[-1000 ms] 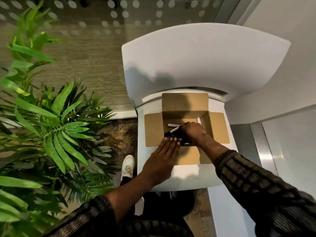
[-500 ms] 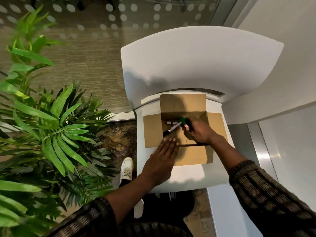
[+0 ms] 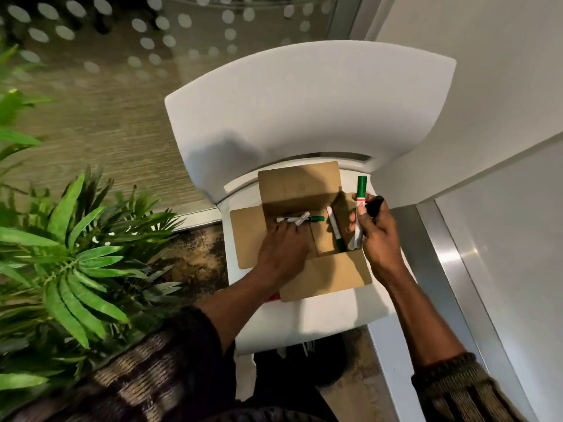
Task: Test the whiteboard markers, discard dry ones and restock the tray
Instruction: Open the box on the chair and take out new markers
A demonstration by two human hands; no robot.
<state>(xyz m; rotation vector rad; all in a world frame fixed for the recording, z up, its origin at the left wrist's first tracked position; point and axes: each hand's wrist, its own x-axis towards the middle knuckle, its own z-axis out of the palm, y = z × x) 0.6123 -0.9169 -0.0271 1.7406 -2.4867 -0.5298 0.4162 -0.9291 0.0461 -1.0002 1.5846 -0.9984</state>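
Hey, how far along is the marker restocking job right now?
Early. Done: the cardboard box on the chair is open. In hand: the right hand grips a green-capped marker over its right edge; the left hand rests flat on the box. Left: at least two markers lie inside; no tray or testing shows.

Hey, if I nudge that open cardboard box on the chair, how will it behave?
Probably light: the cardboard box holds only a few markers. It may slide on the smooth chair seat. Its open flaps would likely bend.
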